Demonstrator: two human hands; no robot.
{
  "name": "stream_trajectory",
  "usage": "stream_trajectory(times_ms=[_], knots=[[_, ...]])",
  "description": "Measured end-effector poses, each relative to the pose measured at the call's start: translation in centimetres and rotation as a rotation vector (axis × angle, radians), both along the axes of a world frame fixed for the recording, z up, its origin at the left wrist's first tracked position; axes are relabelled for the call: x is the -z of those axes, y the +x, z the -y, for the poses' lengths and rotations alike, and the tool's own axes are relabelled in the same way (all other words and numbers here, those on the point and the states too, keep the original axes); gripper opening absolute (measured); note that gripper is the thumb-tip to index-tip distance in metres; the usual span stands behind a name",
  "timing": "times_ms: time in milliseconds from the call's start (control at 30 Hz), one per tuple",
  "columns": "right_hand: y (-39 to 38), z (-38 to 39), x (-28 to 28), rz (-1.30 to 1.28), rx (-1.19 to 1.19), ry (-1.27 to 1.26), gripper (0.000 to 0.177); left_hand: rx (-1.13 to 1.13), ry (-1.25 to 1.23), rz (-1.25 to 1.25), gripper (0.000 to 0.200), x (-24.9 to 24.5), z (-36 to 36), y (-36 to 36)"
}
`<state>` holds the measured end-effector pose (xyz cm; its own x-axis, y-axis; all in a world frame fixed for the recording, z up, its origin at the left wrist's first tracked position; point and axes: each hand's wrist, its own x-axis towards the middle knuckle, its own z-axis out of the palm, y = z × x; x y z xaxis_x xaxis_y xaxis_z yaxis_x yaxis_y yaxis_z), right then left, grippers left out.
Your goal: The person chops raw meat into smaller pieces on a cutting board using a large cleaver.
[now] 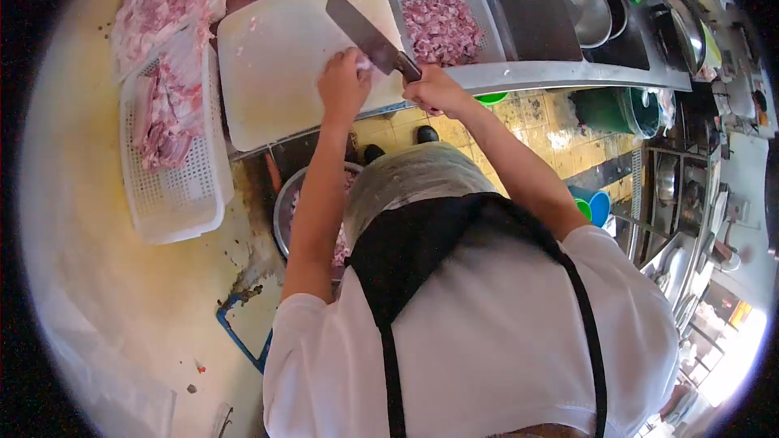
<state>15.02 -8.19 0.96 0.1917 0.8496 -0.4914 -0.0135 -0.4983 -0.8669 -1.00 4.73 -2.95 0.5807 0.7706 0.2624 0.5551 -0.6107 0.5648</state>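
My right hand (436, 91) is closed round the dark handle of a cleaver (359, 30). The wide blade points up and to the left over the white cutting board (272, 49). Beside the blade, my left hand (344, 85) has its fingers bent round a small piece of pale pink meat (363, 63), partly hidden and slightly blurred. Just right of the board sits a white basket (492, 45) with chopped meat (441, 26) in it. Apart from that piece, the board carries only small scraps.
Left of the board stands a perforated white basket (174, 199) holding larger meat pieces (172, 109). More raw meat (170, 0) is heaped behind it. Below the board's edge, a metal bowl (282, 219) contains meat. Metal bowls (580, 4) are at the right, above a green bin (604, 109).
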Motion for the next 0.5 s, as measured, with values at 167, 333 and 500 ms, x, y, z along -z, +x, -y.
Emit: stream_trajectory(times_ms=[167, 333, 500], knots=[[-1.4, -0.1, -3.9, 0.589, 0.004, 0.401, 0.018, -0.015, -0.009, 0.035, 0.027, 0.0, -0.1, -0.6], [-3.9, -2.1, -13.4, 0.614, 0.291, 0.602, 0.018, -0.247, -0.162, 0.04, 0.027, -2.7, 1.1, -1.9], [-5.1, -1.9, -6.0, 0.57, 0.194, 0.411, 0.021, -0.244, -0.033, 0.114, 0.032, 0.6, 0.6, -3.4]])
